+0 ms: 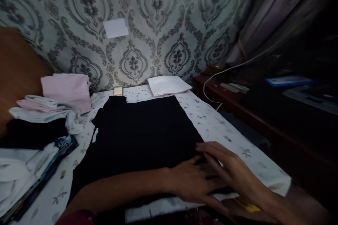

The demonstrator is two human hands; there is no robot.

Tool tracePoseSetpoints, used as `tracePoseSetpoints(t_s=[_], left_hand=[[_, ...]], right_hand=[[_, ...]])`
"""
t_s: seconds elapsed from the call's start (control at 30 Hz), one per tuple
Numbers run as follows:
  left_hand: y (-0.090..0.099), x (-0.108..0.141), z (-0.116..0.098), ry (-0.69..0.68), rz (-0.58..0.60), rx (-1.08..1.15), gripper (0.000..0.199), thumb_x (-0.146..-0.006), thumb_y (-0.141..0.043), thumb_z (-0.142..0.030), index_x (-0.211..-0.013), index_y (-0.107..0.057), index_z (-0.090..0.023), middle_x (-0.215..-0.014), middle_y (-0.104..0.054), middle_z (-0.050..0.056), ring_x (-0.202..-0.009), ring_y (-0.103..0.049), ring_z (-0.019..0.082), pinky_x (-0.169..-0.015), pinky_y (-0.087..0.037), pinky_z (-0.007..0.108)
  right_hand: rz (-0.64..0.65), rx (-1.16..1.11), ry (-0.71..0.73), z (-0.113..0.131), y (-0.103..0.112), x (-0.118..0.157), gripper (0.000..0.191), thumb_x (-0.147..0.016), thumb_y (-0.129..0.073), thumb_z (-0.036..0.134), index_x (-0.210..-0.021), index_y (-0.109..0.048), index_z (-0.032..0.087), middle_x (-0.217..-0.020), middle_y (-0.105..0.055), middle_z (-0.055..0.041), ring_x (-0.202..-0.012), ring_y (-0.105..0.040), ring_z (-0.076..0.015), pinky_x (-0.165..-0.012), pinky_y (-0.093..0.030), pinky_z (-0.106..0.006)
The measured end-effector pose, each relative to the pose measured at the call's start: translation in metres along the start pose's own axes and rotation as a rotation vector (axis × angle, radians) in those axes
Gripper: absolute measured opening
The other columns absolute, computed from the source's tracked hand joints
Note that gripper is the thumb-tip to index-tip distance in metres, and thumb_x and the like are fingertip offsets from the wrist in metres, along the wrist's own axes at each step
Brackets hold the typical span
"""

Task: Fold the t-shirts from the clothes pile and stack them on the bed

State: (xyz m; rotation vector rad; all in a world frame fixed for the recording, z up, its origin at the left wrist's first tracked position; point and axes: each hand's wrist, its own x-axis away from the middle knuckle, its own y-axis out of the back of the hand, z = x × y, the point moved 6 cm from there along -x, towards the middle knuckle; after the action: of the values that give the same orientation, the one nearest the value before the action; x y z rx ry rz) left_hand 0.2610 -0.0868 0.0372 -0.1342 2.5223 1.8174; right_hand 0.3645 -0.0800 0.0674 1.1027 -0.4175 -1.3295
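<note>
A black T-shirt (142, 130) lies spread out on a bed, with a small white tag showing at its neck edge on the left. My left hand (194, 179) rests on the near right part of the shirt, its fingers spread apart. Crossing just above it, my right hand (227, 163) has its fingers stretched out, the tips at the shirt's right edge. Neither hand shows anything held. The left fingertips are partly hidden behind the right hand.
Stacks of folded clothes (66, 93) line the left side of the bed. A white folded item (169, 85) and a small card-like thing (118, 91) lie by the patterned wall. To the right stands a dark red table (232, 102) with a white cable (204, 88).
</note>
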Motion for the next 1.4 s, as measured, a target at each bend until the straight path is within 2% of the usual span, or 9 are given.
tracePoseSetpoints(t_s=[0.13,0.3,0.43,0.53,0.77,0.9,1.03,1.23,1.4], left_hand=[[0.016,0.045,0.049,0.211,-0.063,-0.034,0.059,-0.102,-0.04,-0.051,-0.149,-0.04,-0.016,-0.154,-0.047,0.013,-0.148,-0.035,0.022,-0.125,-0.02,0.046],[0.038,0.176,0.146,0.783,-0.176,-0.225,0.053,-0.103,-0.039,-0.045,-0.148,-0.042,-0.018,-0.159,-0.039,0.015,-0.15,-0.031,0.025,-0.122,-0.026,0.053],[0.048,0.278,0.18,1.114,-0.218,-0.342,0.053,-0.103,-0.035,-0.039,-0.15,-0.04,-0.015,-0.159,-0.039,0.016,-0.149,-0.032,0.027,-0.12,-0.029,0.053],[0.05,0.315,0.184,1.17,-0.272,-0.379,0.052,-0.101,-0.035,-0.038,-0.147,-0.044,-0.016,-0.156,-0.043,0.015,-0.148,-0.036,0.027,-0.119,-0.031,0.053],[0.118,0.334,0.249,1.326,-0.533,-0.22,0.042,-0.096,-0.041,-0.041,-0.122,-0.061,-0.015,-0.128,-0.066,0.015,-0.121,-0.06,0.028,-0.106,-0.045,0.04],[0.158,0.336,0.322,1.604,-0.518,-0.052,0.038,-0.091,-0.047,-0.032,-0.119,-0.06,-0.01,-0.118,-0.07,0.017,-0.108,-0.066,0.026,-0.091,-0.049,0.034],[0.164,0.334,0.365,1.706,-0.507,0.01,0.03,-0.08,-0.065,-0.032,-0.103,-0.064,-0.013,-0.101,-0.073,0.013,-0.1,-0.067,0.028,-0.077,-0.048,0.03],[0.158,0.338,0.378,1.742,-0.542,0.179,0.017,-0.066,-0.075,-0.02,-0.065,-0.058,-0.017,-0.058,-0.058,0.001,-0.072,-0.064,0.022,-0.06,-0.042,0.027],[0.184,0.33,0.361,1.627,-0.711,0.337,0.018,-0.07,-0.071,-0.016,-0.07,-0.053,-0.018,-0.057,-0.048,-0.005,-0.056,-0.052,0.011,-0.051,-0.038,0.021]], right_hand=[[-0.004,-0.068,-0.022,-0.002,-0.053,-0.07,0.043,-0.103,-0.038,0.043,-0.132,-0.059,0.022,-0.136,-0.063,-0.0134,-0.126,-0.061,-0.0253,-0.105,-0.052,-0.047],[0.101,0.098,0.146,-0.004,-0.11,-0.108,0.052,-0.102,-0.039,0.044,-0.146,-0.048,0.02,-0.154,-0.046,-0.0168,-0.143,-0.043,-0.0275,-0.114,-0.041,-0.054],[0.037,0.313,0.077,-0.064,-0.095,-0.101,0.052,-0.102,-0.037,0.048,-0.142,-0.053,0.019,-0.151,-0.05,-0.0165,-0.14,-0.047,-0.03,-0.113,-0.041,-0.056],[-0.068,0.427,-0.045,-0.119,-0.066,-0.093,0.051,-0.101,-0.036,0.046,-0.135,-0.059,0.016,-0.144,-0.056,-0.0189,-0.133,-0.054,-0.0335,-0.107,-0.046,-0.058],[-0.071,0.431,-0.116,-0.144,-0.043,-0.154,0.041,-0.1,-0.037,0.038,-0.118,-0.068,0.017,-0.13,-0.065,-0.0167,-0.12,-0.061,-0.0319,-0.098,-0.051,-0.05],[0.069,0.375,-0.07,-0.121,-0.059,-0.225,0.034,-0.098,-0.04,0.025,-0.116,-0.067,0.016,-0.125,-0.065,-0.0149,-0.106,-0.066,-0.0263,-0.09,-0.054,-0.04],[0.291,0.454,-0.016,-0.113,-0.084,-0.265,0.036,-0.097,-0.04,0.019,-0.125,-0.062,0.016,-0.128,-0.062,-0.0146,-0.099,-0.067,-0.024,-0.083,-0.053,-0.037],[0.342,0.488,-0.121,-0.132,-0.096,-0.275,0.044,-0.099,-0.034,0.025,-0.138,-0.053,0.02,-0.139,-0.055,-0.0162,-0.1,-0.066,-0.0288,-0.078,-0.051,-0.04],[0.358,0.487,-0.178,-0.141,-0.092,-0.283,0.041,-0.095,-0.041,0.028,-0.132,-0.057,0.018,-0.13,-0.06,-0.017,-0.101,-0.064,-0.0299,-0.077,-0.049,-0.04]])
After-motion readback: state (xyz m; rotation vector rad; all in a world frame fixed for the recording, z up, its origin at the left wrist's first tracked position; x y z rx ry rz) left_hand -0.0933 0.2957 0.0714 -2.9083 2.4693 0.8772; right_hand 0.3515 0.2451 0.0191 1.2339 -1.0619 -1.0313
